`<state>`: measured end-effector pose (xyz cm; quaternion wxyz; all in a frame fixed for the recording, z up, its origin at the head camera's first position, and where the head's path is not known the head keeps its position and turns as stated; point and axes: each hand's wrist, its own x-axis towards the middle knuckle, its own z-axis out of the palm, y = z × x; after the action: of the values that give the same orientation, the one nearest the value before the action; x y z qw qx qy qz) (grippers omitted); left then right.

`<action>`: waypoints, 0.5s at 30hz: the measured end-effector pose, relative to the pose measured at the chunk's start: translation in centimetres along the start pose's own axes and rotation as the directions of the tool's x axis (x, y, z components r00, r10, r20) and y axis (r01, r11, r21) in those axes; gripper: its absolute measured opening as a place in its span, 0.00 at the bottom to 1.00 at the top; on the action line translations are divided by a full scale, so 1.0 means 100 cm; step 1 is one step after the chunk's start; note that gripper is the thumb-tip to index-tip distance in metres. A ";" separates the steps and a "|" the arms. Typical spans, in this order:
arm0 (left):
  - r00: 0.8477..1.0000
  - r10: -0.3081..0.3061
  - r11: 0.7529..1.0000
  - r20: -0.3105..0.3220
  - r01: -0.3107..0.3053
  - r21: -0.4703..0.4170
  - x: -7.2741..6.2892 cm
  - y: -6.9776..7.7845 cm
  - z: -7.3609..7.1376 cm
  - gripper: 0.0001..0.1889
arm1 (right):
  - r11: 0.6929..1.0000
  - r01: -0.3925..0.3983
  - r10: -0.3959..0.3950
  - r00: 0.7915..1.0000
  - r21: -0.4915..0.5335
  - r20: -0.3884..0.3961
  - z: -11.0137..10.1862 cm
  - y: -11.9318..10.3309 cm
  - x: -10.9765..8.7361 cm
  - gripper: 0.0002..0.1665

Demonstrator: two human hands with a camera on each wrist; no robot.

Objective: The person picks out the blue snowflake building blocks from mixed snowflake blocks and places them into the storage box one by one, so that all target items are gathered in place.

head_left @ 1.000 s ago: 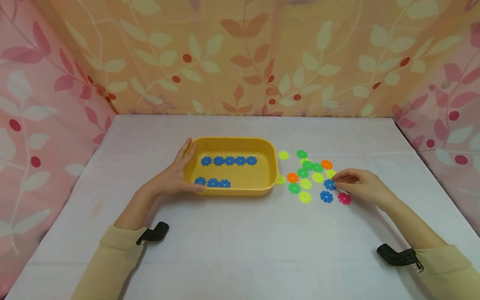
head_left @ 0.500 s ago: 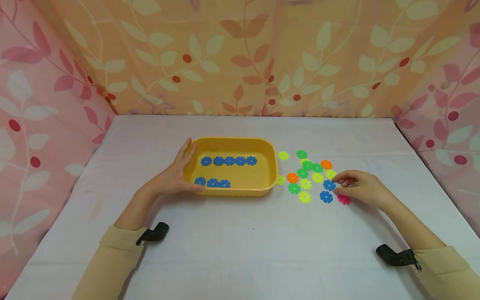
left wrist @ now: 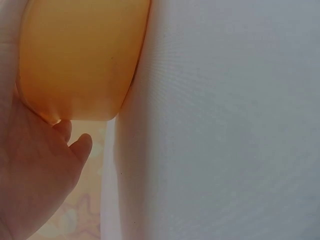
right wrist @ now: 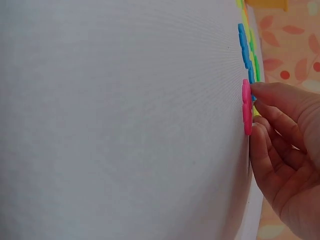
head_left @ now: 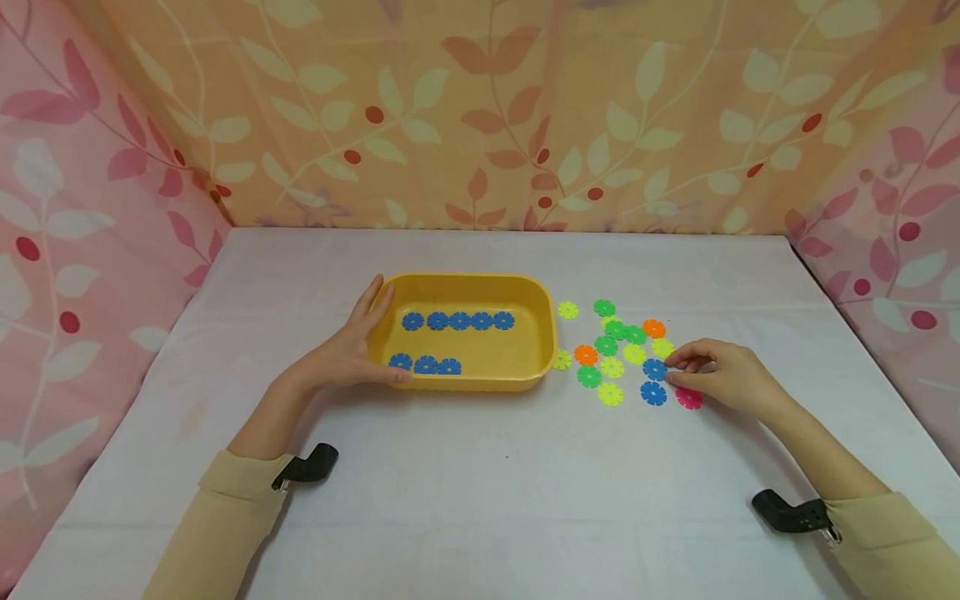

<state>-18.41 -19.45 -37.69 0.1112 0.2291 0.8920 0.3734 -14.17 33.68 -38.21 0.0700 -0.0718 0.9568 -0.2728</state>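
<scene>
My left hand [head_left: 345, 350] grips the left end of a yellow plastic tub [head_left: 457, 385], thumb over its near rim and fingers round the far corner. Two rows of blue snowflake building discs stand in the tub, such as this far-row blue disc [head_left: 460, 321] and this near-row one [head_left: 426, 365]. On the right, my right hand [head_left: 723, 375] pinches the right edge of a blue snowflake disc [head_left: 654, 370] with thumb and index fingertips, low over the cloth. A second blue disc [head_left: 653, 393] lies just nearer. A pink disc [right wrist: 247, 107], partly under the hand in the head view, lies beside the thumb.
Green [head_left: 603, 308], yellow [head_left: 611, 394] and orange [head_left: 654, 329] snowflake discs lie scattered between the tub and my right hand, some overlapping. A white cloth [head_left: 480, 500] covers the table. Leaf-patterned curtains [head_left: 480, 125] close off the back and sides.
My right thumb and index have shifted at the blue disc's edge, and that disc has slid slightly left. The left hand and the tub stay put.
</scene>
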 end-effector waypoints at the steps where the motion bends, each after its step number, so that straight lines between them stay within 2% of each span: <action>1: 1.000 0.002 1.000 -0.001 -0.002 0.002 0.000 0.000 0.000 0.70 | 1.000 0.006 -0.006 1.000 -0.002 -0.004 0.000 0.001 0.000 0.20; 10: 1.000 0.009 1.000 -0.002 -0.009 0.001 0.000 -0.001 0.000 0.69 | 0.997 0.060 -0.063 0.996 -0.046 -0.061 0.003 0.001 0.001 0.15; 15: 1.000 0.011 1.000 -0.003 -0.011 -0.004 0.000 -0.002 0.000 0.69 | 0.994 0.089 -0.093 0.992 -0.059 -0.080 0.004 -0.002 0.000 0.16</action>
<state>-18.50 -19.53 -37.86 0.1085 0.2331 0.8903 0.3759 -14.13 33.36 -38.44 0.0160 -0.1061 0.9618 -0.2520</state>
